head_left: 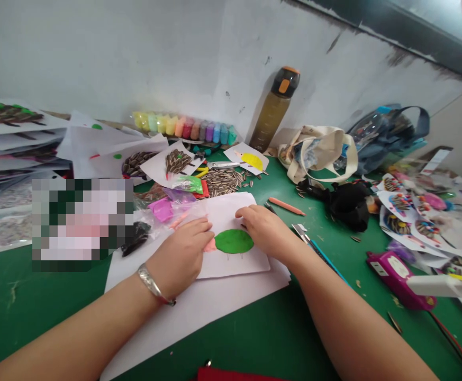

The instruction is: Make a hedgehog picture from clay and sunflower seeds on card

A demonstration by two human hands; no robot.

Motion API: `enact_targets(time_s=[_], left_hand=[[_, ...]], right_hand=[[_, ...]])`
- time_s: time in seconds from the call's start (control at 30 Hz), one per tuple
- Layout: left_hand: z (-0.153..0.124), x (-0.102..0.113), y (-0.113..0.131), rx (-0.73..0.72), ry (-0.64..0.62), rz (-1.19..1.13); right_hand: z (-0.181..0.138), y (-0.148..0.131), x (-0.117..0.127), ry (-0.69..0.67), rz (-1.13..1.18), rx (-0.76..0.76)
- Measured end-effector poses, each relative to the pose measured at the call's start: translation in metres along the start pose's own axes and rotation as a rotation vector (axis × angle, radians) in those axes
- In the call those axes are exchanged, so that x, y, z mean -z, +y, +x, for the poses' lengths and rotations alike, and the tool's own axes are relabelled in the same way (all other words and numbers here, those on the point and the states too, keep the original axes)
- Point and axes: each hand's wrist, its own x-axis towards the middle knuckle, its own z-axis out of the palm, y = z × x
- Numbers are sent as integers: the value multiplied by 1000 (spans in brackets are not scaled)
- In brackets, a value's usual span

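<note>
A sheet of white paper [231, 265] lies on a stack of larger sheets [155, 338]. On it is a flat green oval of clay [234, 241], with short pencil-drawn legs below and a pink clay patch [209, 244] at its left end. My left hand [183, 254], with a silver bracelet on the wrist, lies over the paper's left side, fingers stretched out and touching the pink patch. To the right of the oval, my right hand [260, 227] rests on the paper with loosely bent fingers. Nothing shows in its grasp; its thumb is hidden.
Loose sunflower seeds [225, 181] and clay packets [161, 210] sit behind the paper. An orange pen [287, 206] and a craft knife [302, 234] lie at right. Near the wall stands a water bottle [274, 111]. A magenta glue gun [401, 280] lies far right.
</note>
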Motion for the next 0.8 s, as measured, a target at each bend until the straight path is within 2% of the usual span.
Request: enact_targets(time_s=[0.1, 0.2, 0.3, 0.4, 0.57, 0.67, 0.73, 0.8], left_hand=[[0, 1, 0, 14, -11, 9], [0, 0, 0, 26, -22, 10], [1, 0, 0, 21, -19, 11], [2, 1, 0, 8, -22, 11], [2, 3, -1, 2, -25, 2], [3, 3, -1, -2, -22, -5], [3, 3, -1, 0, -29, 4], [3, 3, 0, 5, -32, 18]], right_hand=[[-4, -2, 8, -31, 21, -32], [-6, -5, 14, -70, 37, 7], [-4, -7, 14, -89, 26, 26], [-1, -6, 11, -94, 25, -23], [-13, -4, 10, -33, 69, -155], [-32, -6, 9, 70, 116, -221], [-45, -10, 9, 141, 118, -203], [-56, -14, 11, 75, 74, -151]])
